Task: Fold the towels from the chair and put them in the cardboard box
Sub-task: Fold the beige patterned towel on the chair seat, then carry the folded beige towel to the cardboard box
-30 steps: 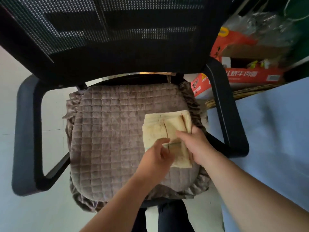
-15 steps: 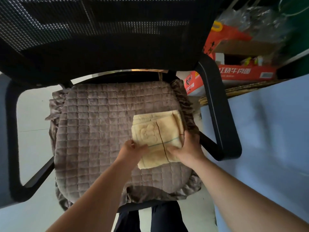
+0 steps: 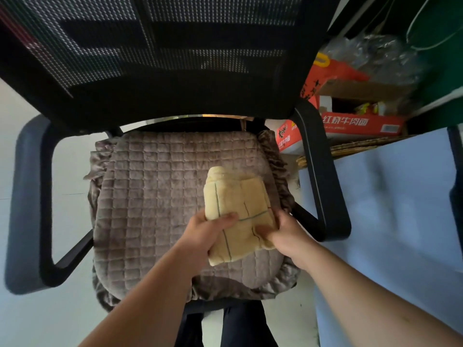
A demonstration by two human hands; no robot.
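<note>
The folded towel (image 3: pixel 238 216), a pale yellow bundle with thin dark stitched lines, is sitting over the right, near part of the chair's quilted seat cushion (image 3: pixel 160 196). Both hands are holding it at its near end. The left hand (image 3: pixel 208 231) is gripping the left edge with the thumb curled over the top. The right hand (image 3: pixel 283 234) is clasping the right edge, fingers tucked under and thumb pressing on top.

The towel is looking thick, soft and light, with several layers stacked, so it is probably going to sag and spring open wherever it is unsupported. Holding it from both sides with fingers beneath seems the safest grip. The red cardboard box (image 3: pixel 355 121) is lying far right, beyond the black armrest (image 3: pixel 323 176).
</note>
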